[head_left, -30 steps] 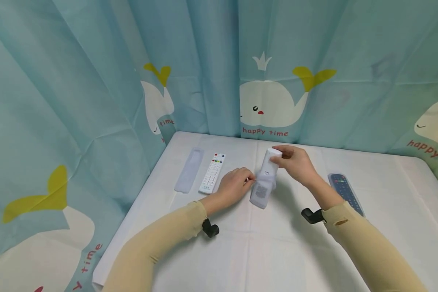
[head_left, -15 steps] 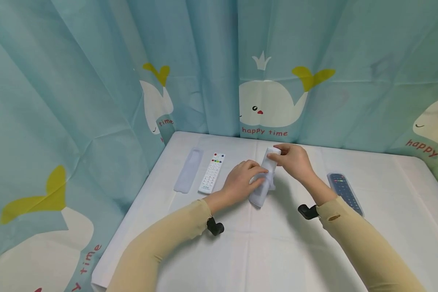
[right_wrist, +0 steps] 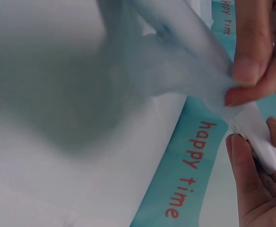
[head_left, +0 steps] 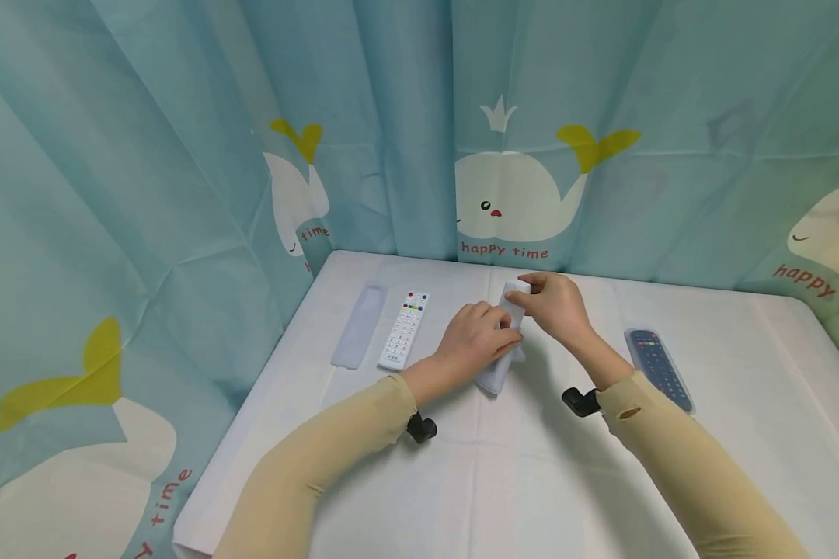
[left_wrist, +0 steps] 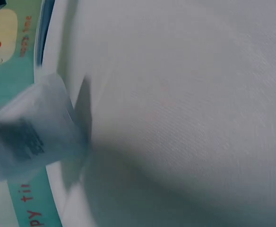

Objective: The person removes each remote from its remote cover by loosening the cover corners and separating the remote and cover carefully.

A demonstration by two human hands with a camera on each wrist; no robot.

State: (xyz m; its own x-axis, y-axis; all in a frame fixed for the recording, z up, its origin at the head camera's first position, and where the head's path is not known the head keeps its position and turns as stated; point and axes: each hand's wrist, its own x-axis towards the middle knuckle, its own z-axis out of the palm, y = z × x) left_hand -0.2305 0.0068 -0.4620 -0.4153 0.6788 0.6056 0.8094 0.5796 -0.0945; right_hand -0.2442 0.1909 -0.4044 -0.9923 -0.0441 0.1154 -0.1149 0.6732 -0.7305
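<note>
A white remote control (head_left: 519, 286) stands tilted over the table, its lower part inside a translucent silicone sleeve (head_left: 492, 379). My right hand (head_left: 558, 307) grips the bare upper end, thumb on one side and fingers on the other. Across the middle of the remote, my left hand (head_left: 471, 340) pinches the sleeve's bunched edge between thumb and fingers. The right wrist view shows that pinch on the stretched sleeve (right_wrist: 176, 71), close to the remote's bare end (right_wrist: 261, 132). Only the covered lower end (left_wrist: 43, 127) shows in the left wrist view.
Left of the hands lie a white remote with coloured buttons (head_left: 403, 331) and a flat translucent sleeve (head_left: 360, 326). A dark remote in a clear cover (head_left: 659, 369) lies at the right. A blue curtain (head_left: 391, 116) hangs behind the white table (head_left: 419, 497).
My left hand has moved right and up from beside the sleeve onto it and now pinches its edge. The bunched sleeve edge sits higher on the remote; the right hand keeps its grip.
</note>
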